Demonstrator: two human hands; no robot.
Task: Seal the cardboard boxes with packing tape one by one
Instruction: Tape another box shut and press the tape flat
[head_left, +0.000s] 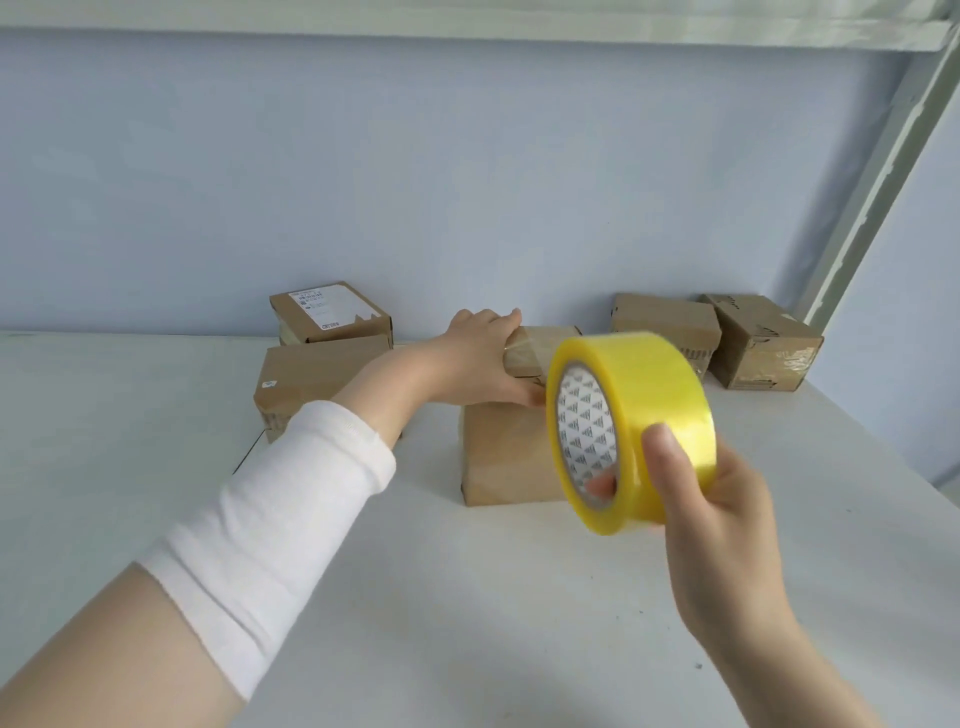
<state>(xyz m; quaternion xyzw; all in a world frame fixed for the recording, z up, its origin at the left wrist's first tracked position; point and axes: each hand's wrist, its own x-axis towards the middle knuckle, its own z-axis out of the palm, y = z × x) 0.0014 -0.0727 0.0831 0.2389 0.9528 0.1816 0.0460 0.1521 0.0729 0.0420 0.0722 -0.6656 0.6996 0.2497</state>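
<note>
Here, at a white table (363, 597) set against a pale blue wall (467, 182), a person works through a batch of cardboard parcels. The left hand (483, 358), at the end of an arm in a white sleeve (291, 499), has its fingers wrapped round a small box (543, 345) that carries a glossy band of clear tape. That box sits on or just above a larger box (506, 457) at mid-table (whether the two touch I cannot tell from this spot). The right hand (727, 519) grasps the yellow tape roll (639, 415), held up off the table and nearer the person, with the thumb on the outer face and a fingertip showing through the core. No loose tail of tape can be made out. A stacked pair (322, 353) of boxes waits at the left, and a side-by-side pair (717, 338) stands by the wall at the right.

The step in hand looks like the changeover between parcels: one box being moved while the roll is kept ready. The next move would call for a box lying flat with its flaps shut, a steadying left hand, and the tape's end picked free and laid along the seam.
</note>
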